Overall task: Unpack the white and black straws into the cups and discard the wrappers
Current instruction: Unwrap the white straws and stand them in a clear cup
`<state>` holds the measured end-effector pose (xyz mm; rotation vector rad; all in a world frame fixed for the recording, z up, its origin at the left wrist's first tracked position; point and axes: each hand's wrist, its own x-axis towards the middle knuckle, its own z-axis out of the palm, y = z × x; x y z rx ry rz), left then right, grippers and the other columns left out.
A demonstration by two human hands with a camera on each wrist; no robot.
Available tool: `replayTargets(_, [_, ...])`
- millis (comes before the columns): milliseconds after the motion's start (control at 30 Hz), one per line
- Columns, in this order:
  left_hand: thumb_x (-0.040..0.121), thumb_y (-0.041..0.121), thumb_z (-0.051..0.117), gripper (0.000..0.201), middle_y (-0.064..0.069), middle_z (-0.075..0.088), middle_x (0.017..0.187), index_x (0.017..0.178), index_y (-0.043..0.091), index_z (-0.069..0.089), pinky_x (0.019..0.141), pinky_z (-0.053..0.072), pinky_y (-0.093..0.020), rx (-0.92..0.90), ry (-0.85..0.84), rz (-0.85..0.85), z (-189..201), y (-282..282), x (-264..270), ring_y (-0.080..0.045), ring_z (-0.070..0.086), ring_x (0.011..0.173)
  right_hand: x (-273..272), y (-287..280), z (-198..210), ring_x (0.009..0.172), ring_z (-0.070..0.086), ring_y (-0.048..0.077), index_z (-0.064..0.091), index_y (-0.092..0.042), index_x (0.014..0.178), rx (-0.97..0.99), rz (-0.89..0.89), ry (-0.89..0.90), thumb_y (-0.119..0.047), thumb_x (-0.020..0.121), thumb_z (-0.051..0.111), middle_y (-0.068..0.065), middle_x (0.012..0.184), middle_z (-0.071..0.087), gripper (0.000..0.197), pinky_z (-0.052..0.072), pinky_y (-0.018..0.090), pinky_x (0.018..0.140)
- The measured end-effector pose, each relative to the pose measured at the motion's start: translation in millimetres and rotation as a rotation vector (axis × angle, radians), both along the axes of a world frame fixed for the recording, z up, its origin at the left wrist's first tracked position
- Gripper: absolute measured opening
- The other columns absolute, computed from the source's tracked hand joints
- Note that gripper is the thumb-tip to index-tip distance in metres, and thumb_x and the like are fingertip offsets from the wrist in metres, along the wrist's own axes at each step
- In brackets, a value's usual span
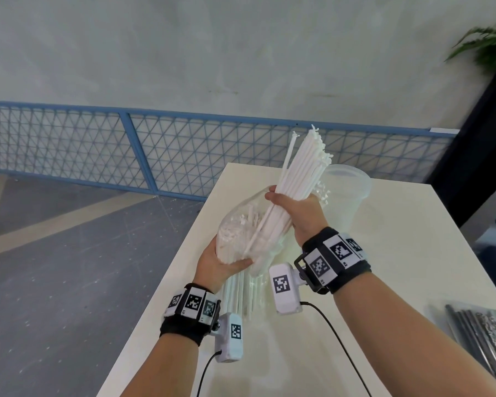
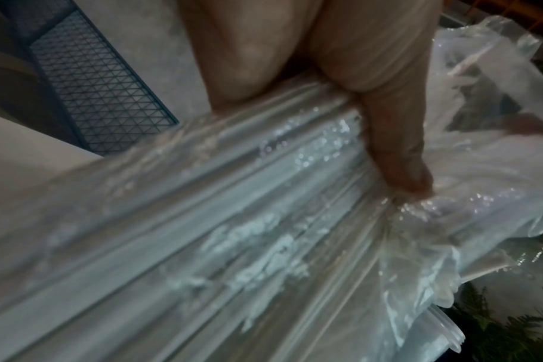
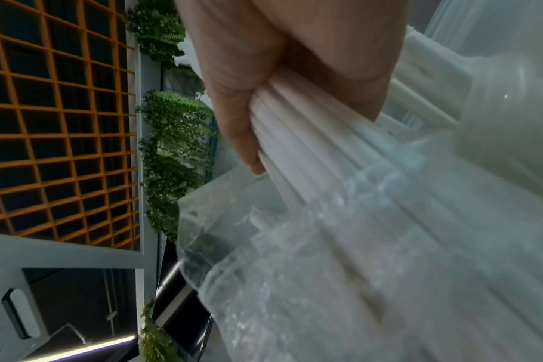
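My right hand [image 1: 294,209] grips a bundle of white straws [image 1: 304,164], its upper part sticking out of a clear plastic wrapper [image 1: 241,227]. The bundle tilts up toward the far right, above the table. My left hand [image 1: 221,263] holds the wrapper from below, thumb across its front; more white straws [image 1: 235,293] remain inside it. In the left wrist view the thumb [image 2: 397,151] presses into the wrapper [image 2: 264,232]. In the right wrist view the fingers [image 3: 242,117] curl round the straws [image 3: 310,147]. A frosted plastic cup [image 1: 345,193] stands just behind my right hand.
The white table [image 1: 384,310] ends at its left edge close to my left arm. A pack of black straws [image 1: 481,330] lies at the right edge of the table. A blue mesh fence [image 1: 126,150] and grey floor lie beyond. A plant [image 1: 490,44] stands far right.
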<state>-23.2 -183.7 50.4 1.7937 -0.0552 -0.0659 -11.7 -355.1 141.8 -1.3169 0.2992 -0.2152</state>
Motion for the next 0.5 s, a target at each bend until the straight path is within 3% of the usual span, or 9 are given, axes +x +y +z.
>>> replayTargets(200, [0.065, 0.012, 0.083, 0.055, 0.0, 0.063, 0.105, 0.112, 0.015, 0.056, 0.087, 0.045, -0.024, -0.039, 0.026, 0.042, 4, 2, 2, -0.016, 0.058, 0.1, 7, -1, 11, 0.071, 0.067, 0.022, 0.064, -0.006, 0.079, 0.158, -0.106, -0.081, 0.001, 0.076, 0.068, 0.004, 0.071, 0.066, 0.009, 0.053, 0.028, 0.068])
replayTargets(300, [0.068, 0.007, 0.08, 0.049, 0.001, 0.062, 0.101, 0.108, 0.017, 0.054, 0.076, 0.043, -0.017, -0.085, 0.035, 0.069, 6, 4, 4, -0.013, 0.057, 0.093, 11, -9, 20, 0.068, 0.063, 0.02, 0.063, -0.005, 0.077, 0.175, -0.19, -0.108, -0.001, 0.076, 0.066, 0.008, 0.073, 0.064, 0.005, 0.051, 0.025, 0.063])
replayTargets(500, [0.071, 0.002, 0.076, 0.048, -0.005, 0.061, 0.104, 0.113, 0.012, 0.054, 0.086, 0.043, -0.027, -0.188, 0.052, 0.189, 2, 11, 13, -0.019, 0.057, 0.1, 17, -30, 41, 0.057, 0.055, 0.013, 0.059, -0.007, 0.068, 0.096, -0.331, -0.148, -0.009, 0.08, 0.064, 0.0, 0.063, 0.059, 0.013, 0.047, 0.021, 0.054])
